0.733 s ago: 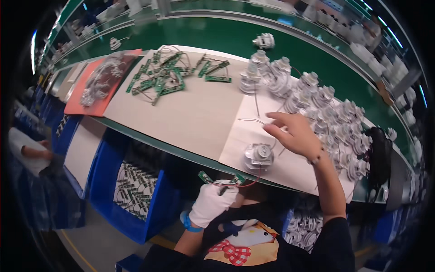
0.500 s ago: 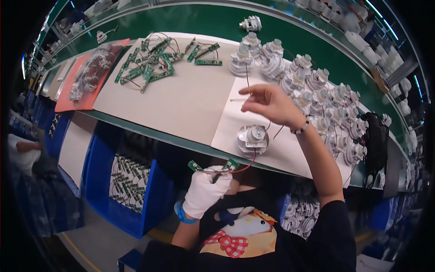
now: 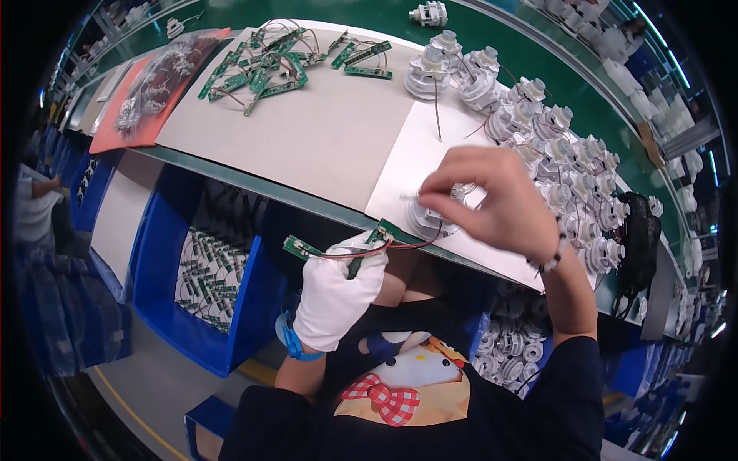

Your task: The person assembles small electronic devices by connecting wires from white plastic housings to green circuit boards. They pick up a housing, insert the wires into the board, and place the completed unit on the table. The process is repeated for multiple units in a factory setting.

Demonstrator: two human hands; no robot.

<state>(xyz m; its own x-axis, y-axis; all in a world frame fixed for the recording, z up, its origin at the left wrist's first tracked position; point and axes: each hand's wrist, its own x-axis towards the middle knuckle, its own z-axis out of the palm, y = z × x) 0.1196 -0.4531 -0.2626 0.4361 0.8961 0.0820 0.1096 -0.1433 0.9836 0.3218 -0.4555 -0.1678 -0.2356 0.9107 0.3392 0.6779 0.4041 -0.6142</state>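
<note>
My left hand, in a white glove, is closed around narrow green circuit boards in front of the table edge. From these boards a red wire runs to a white round housing on the white sheet. My bare right hand hovers over that housing and partly hides it. Its thumb and forefinger pinch a tiny, thin, pale part, too blurred to name.
Loose circuit boards lie on the beige board. White housings crowd the right side. A bag of small silvery parts rests on an orange sheet. Below stand blue bins holding boards and housings.
My right hand has come down and nearer, from above the white sheet to over the housing, and its fingers have closed. My left hand has risen slightly with the boards. The view has shifted.
</note>
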